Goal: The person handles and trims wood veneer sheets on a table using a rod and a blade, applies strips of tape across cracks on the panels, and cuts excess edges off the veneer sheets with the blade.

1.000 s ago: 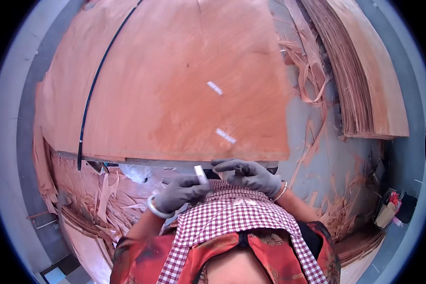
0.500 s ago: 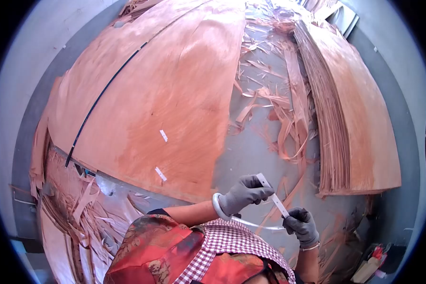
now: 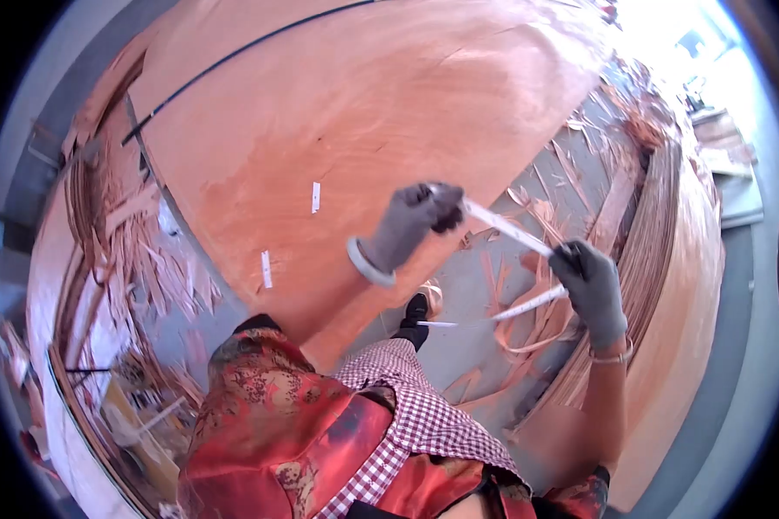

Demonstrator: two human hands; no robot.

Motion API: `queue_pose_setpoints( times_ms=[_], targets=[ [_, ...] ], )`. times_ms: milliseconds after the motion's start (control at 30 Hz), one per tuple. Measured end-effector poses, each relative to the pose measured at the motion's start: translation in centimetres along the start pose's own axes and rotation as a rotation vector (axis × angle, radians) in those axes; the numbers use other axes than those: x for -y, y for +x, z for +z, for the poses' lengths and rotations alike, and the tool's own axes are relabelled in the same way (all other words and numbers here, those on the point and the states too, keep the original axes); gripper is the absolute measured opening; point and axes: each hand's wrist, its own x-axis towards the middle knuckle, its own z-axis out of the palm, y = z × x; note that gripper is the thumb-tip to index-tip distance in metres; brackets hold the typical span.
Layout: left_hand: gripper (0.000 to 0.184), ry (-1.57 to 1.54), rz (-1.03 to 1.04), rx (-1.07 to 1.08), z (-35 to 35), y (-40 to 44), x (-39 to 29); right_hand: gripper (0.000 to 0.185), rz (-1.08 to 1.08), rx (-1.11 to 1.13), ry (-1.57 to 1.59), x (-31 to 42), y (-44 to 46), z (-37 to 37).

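A strip of white tape (image 3: 508,228) with small dark marks stretches between my gloved hands. My left hand (image 3: 411,221) grips one end, fingers closed, above the right part of a large reddish-brown veneer sheet (image 3: 363,112). Lower and to the right, my right hand (image 3: 590,287) pinches the tape. From there a loose length of it hangs back to the left, above the floor. Two short white tape pieces lie on the veneer, one piece (image 3: 316,197) farther off and the other piece (image 3: 267,269) closer to me.
A thick stack of veneer sheets (image 3: 636,251) stands at my right. Curled veneer scraps (image 3: 537,303) lie on the grey floor between it and the sheet. More torn strips (image 3: 147,233) are piled at the left. A dark thin rod (image 3: 234,56) crosses the sheet.
My view has turned toward the right. Both hands have moved up and farther apart, and a longer stretch of tape now shows between them.
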Motion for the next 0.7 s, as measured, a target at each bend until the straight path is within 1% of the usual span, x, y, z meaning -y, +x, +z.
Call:
queue_pose_setpoints(
  times_ms=[33, 67, 100, 133, 167, 200, 300, 333, 400, 433, 467, 533, 567, 600, 633, 667, 700],
  targets=[
    [0.018, 0.018, 0.065, -0.054, -1.2, 2.9, 0.1, 0.014, -0.057, 0.032, -0.146, 0.3, 3.7, 0.0],
    [0.018, 0.041, 0.124, -0.115, -2.4, 5.5, 0.2, 0.017, -0.051, 0.076, -0.089, 0.1, 7.2, 0.6],
    [0.017, -0.012, 0.146, -0.205, -3.7, 7.9, 0.4, 0.019, -0.04, 0.125, -0.028, -0.6, 10.5, 1.4],
    [0.016, -0.052, 0.186, -0.285, -4.9, 10.7, 0.0, 0.02, -0.101, 0.12, 0.082, -2.0, 14.0, 2.9],
    [0.014, -0.023, 0.205, -0.307, -6.7, 13.3, -0.2, 0.02, -0.009, 0.207, 0.142, -2.7, 17.3, 3.9],
    [0.013, 0.011, 0.212, -0.327, -8.6, 15.4, -0.1, 0.02, 0.003, 0.269, 0.246, -2.5, 20.2, 4.8],
    [0.015, 0.206, 0.107, -0.623, -12.0, 20.5, -0.1, 0.019, 0.073, 0.427, 0.494, -3.9, 28.3, 9.5],
    [0.016, 0.567, 0.17, -0.75, -12.9, 21.4, 0.6, 0.017, 0.07, 0.469, 0.602, -5.2, 30.5, 11.6],
    [0.021, 1.307, 0.272, -0.962, -15.5, 22.3, 3.0, 0.013, 0.179, 0.561, 0.588, -7.3, 33.9, 15.2],
    [0.034, 1.295, 0.344, -0.878, -16.1, 22.2, 4.5, 0.013, 0.193, 0.597, 0.59, -8.0, 34.9, 15.8],
    [0.037, 1.512, 0.369, -0.755, -16.8, 22.4, 5.6, 0.013, 0.207, 0.629, 0.589, -8.7, 35.6, 16.2],
    [0.046, 1.911, 0.389, -0.456, -15.5, 21.9, 6.9, 0.011, 0.204, 0.688, 0.602, -9.0, 36.2, 16.1],
    [0.052, 1.909, 0.253, -0.378, -15.1, 21.8, 7.8, 0.01, 0.187, 0.707, 0.616, -9.2, 36.5, 15.7],
    [0.052, 1.928, 0.177, -0.344, -14.5, 21.7, 7.6, 0.008, 0.163, 0.715, 0.627, -9.1, 37.1, 14.9],
    [0.053, 1.95, 0.119, -0.31, -13.9, 21.6, 6.5, 0.009, 0.203, 0.794, 0.771, -10.3, 37.7, 15.7],
    [0.053, 1.972, 0.07, -0.277, -13.2, 21.9, 5.6, 0.011, 0.175, 0.798, 0.706, -9.8, 37.3, 14.6],
    [0.053, 2.004, 0.009, -0.239, -12.9, 21.9, 5.1, 0.014, 0.151, 0.813, 0.72, -9.6, 36.5, 14.7]
  ],
)
